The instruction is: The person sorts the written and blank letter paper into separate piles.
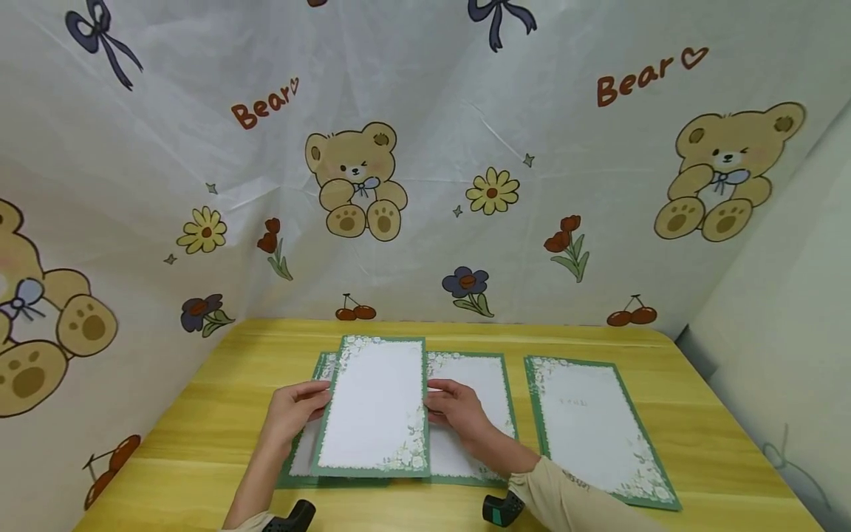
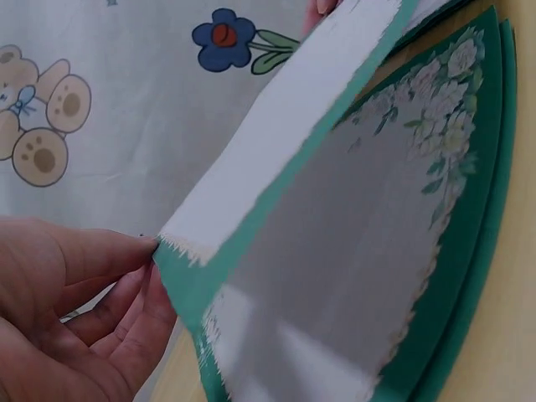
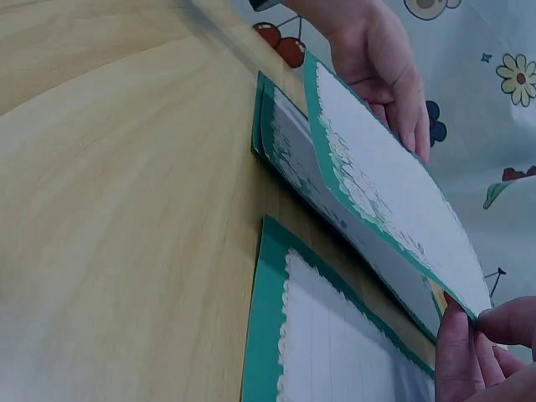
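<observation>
Both hands hold up one sheet of white letter paper (image 1: 375,406) with a green border and pale flowers at two corners. My left hand (image 1: 299,410) pinches its left edge, thumb and fingertips meeting at the green border in the left wrist view. At the right edge, my right hand (image 1: 459,414) pinches the sheet between thumb and fingers, as the right wrist view also shows. The raised sheet overlaps a left pile of matching paper (image 2: 469,209), which lies on the table below it. Beside that pile lies another bordered sheet (image 1: 468,369), partly behind the right hand and forearm.
Further right, a bordered sheet (image 1: 592,421) with faint writing near its top lies on the yellow wood-grain table (image 1: 705,443). Behind the table hangs a white cloth (image 1: 425,244) printed with bears and flowers. A pale wall (image 1: 798,318) stands at the right.
</observation>
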Demonstrator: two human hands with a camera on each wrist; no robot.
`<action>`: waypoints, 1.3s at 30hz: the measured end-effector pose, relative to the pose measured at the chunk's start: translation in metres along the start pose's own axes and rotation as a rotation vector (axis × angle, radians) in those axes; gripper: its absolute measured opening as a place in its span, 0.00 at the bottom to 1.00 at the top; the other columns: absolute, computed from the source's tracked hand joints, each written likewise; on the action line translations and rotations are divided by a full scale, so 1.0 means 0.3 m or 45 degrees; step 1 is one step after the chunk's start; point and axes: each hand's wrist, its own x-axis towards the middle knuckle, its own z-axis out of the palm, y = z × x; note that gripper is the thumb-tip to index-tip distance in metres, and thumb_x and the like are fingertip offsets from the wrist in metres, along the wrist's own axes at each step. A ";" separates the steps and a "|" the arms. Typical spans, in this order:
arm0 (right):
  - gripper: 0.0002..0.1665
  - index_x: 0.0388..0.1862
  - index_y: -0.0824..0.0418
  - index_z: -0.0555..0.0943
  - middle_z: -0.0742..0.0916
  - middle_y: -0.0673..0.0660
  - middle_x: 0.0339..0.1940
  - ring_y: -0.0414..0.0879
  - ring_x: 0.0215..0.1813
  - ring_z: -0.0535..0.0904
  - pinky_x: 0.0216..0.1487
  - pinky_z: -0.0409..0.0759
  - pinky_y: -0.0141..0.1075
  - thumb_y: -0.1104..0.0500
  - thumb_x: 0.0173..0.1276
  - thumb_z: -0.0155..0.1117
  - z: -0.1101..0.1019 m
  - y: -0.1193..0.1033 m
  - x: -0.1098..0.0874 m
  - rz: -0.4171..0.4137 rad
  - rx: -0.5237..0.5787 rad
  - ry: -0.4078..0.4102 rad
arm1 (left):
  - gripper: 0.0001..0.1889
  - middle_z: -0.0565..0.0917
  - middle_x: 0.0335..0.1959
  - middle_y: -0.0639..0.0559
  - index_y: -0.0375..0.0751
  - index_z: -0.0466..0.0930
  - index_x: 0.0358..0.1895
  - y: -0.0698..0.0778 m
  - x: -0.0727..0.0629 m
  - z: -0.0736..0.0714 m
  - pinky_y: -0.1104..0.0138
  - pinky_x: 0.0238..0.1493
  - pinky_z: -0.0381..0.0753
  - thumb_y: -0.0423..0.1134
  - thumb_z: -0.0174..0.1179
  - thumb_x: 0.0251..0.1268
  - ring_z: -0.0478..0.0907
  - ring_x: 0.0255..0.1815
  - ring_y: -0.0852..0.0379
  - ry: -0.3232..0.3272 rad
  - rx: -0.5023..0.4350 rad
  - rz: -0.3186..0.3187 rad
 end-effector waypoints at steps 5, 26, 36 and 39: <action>0.29 0.68 0.79 0.66 0.81 0.67 0.51 0.51 0.48 0.83 0.52 0.82 0.42 0.67 0.73 0.58 0.070 0.004 0.013 0.008 -0.001 -0.112 | 0.16 0.84 0.47 0.39 0.25 0.80 0.56 -0.009 -0.002 -0.066 0.68 0.39 0.83 0.30 0.60 0.70 0.82 0.40 0.56 0.058 0.110 -0.011; 0.31 0.68 0.79 0.67 0.79 0.71 0.60 0.63 0.53 0.81 0.56 0.78 0.48 0.60 0.74 0.59 0.173 -0.008 0.022 0.083 -0.243 -0.144 | 0.13 0.85 0.41 0.38 0.26 0.83 0.50 -0.056 -0.009 -0.092 0.65 0.35 0.78 0.32 0.59 0.69 0.80 0.42 0.44 0.181 0.535 0.119; 0.31 0.69 0.78 0.67 0.82 0.64 0.53 0.57 0.43 0.81 0.54 0.77 0.51 0.59 0.74 0.58 0.176 -0.009 0.017 0.053 -0.304 -0.126 | 0.20 0.84 0.41 0.39 0.25 0.81 0.54 -0.070 0.000 -0.075 0.64 0.34 0.78 0.41 0.60 0.71 0.79 0.41 0.46 0.150 0.568 0.068; 0.32 0.70 0.78 0.66 0.83 0.63 0.49 0.55 0.40 0.79 0.53 0.76 0.52 0.59 0.74 0.58 0.175 -0.008 0.019 0.045 -0.303 -0.121 | 0.21 0.84 0.40 0.40 0.24 0.81 0.54 -0.072 0.000 -0.077 0.64 0.33 0.77 0.42 0.60 0.71 0.79 0.39 0.46 0.147 0.579 0.063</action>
